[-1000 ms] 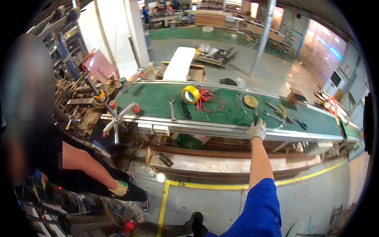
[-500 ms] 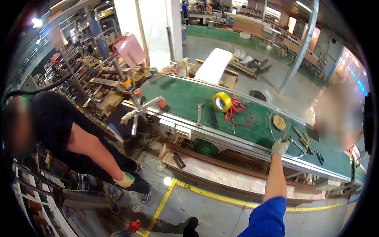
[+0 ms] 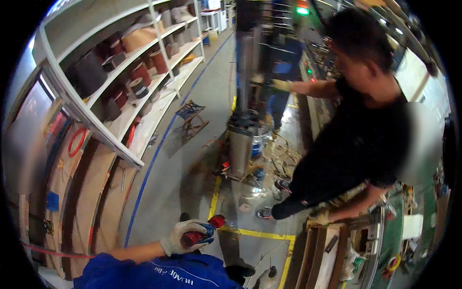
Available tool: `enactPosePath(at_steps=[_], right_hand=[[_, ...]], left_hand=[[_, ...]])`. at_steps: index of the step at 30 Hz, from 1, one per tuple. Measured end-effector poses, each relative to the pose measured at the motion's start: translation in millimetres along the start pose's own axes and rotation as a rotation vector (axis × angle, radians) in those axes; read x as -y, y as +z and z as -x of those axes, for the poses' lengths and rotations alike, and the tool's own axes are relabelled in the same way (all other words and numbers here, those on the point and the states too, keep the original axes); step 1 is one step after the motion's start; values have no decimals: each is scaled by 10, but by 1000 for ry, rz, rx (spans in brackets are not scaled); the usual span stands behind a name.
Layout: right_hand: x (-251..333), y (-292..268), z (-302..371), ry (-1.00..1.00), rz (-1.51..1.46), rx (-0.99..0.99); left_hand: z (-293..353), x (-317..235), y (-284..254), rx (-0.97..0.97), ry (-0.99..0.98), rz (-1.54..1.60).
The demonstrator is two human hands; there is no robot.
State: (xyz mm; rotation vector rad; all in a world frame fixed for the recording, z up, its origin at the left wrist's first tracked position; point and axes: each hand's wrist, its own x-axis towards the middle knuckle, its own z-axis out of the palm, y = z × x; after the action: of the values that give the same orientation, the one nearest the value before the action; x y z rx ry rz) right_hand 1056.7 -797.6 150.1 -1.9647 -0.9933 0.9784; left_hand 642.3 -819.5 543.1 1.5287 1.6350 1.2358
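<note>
My left hand (image 3: 179, 235), in a whitish glove with blue on its fingers, is closed around a red cylindrical tool (image 3: 217, 221). Both red ends of that tool stick out from the fist; its exact kind does not show. At the lower edge, my gloved right hand (image 3: 263, 279) is partly cut off by the frame. It is closed on a thin tool with a dark part (image 3: 273, 271), pointing up; too little shows to tell its kind. Both hands are over the floor, apart from each other.
A co-worker in black (image 3: 351, 139) stands at the right, one gloved hand on a machine (image 3: 240, 139). White shelves (image 3: 120, 70) with rolls line the left, above wooden boards (image 3: 91, 192). The green workbench (image 3: 395, 216) with yellow tape (image 3: 393, 263) is at lower right.
The view has swung left, from the bench to the shelves and machine. My right hand has come away from the bench tools. My left hand has risen into view with the red tool.
</note>
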Motion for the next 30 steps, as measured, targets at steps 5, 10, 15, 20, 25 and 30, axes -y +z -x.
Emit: enactPosePath(at_steps=[5,10,15,20,25,30], right_hand=[[720,733,-68,102,444,-180],[1812,1613,1140,254,602,-129],[1109,2558,1456,269,522,-40],[1521,4086,1377,536,484,103],[3215,5735,969,216,430,72],[5479,6931,886,-31,223,112]], left_hand=[[-109,1158,-1516,-151,51,17],[-421,1734,-2972,-246,-308,4],[-987,2534,-3938,-87,-239,49],[-2093,2692,-4602,-37,-351,588],[-2648,3386,-5498,160,-485,787],[-3886,3416,-5789,100,-355,744]])
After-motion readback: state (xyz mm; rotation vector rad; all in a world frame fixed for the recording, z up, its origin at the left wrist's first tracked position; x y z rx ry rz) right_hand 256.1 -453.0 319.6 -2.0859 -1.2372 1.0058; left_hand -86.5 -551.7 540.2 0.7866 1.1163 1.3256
